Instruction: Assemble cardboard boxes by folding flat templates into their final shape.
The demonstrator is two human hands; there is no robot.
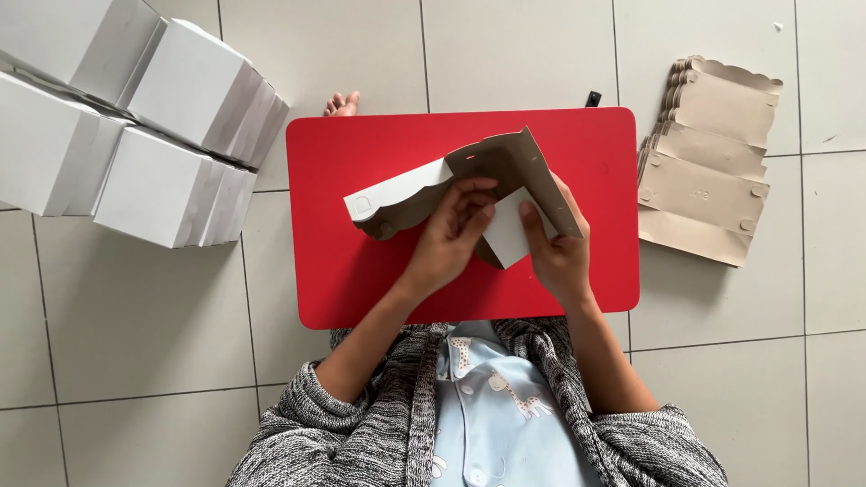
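Half-folded box (469, 185) of matt cardboard, white outside and raw brown inside; surface (361, 271) smooth red, slight sheen; flat brown card stack (708, 171) matt; floor (135, 325) pale, smooth tile; cardigan sleeves (307, 433) coarse marled knit.

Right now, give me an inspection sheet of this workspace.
Surface: red table, on a grey tiled floor.
Job's things: partly folded cardboard box blank, white outside, brown inside.
Clutter: small black object at the table's far edge.
Grippers: left hand and right hand both grip the blank.
Cables: nothing seen.
Surroundings: finished white boxes on the left, stack of flat blanks on the right, toes beyond the table.
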